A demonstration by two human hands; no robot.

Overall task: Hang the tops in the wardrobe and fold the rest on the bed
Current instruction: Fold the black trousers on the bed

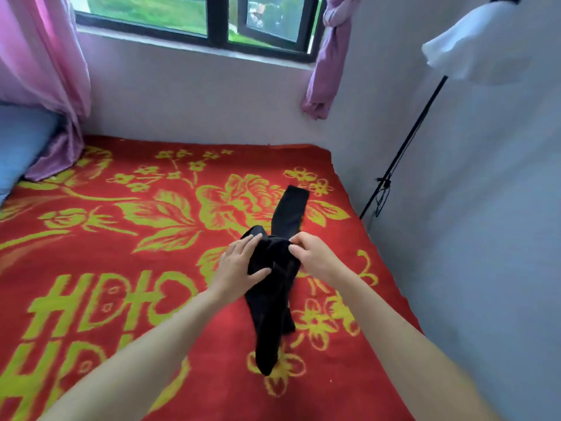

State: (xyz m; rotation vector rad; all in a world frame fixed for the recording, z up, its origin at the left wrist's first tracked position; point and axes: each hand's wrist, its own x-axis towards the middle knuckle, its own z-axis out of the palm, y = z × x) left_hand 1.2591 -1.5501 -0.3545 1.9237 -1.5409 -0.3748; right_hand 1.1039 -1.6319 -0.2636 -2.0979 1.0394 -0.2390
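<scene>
A long black garment lies on the bed, which has a red cover with a yellow flower pattern. One narrow black end stretches away toward the far right and another trails toward me. My left hand grips the bunched middle from the left, thumb on top. From the right, my right hand pinches the same bunch at its upper edge. A white top hangs at the upper right against the wall.
A black stand pole with a dangling cord leans along the right wall beside the bed. Pink curtains flank the window, and a blue pillow sits at the far left.
</scene>
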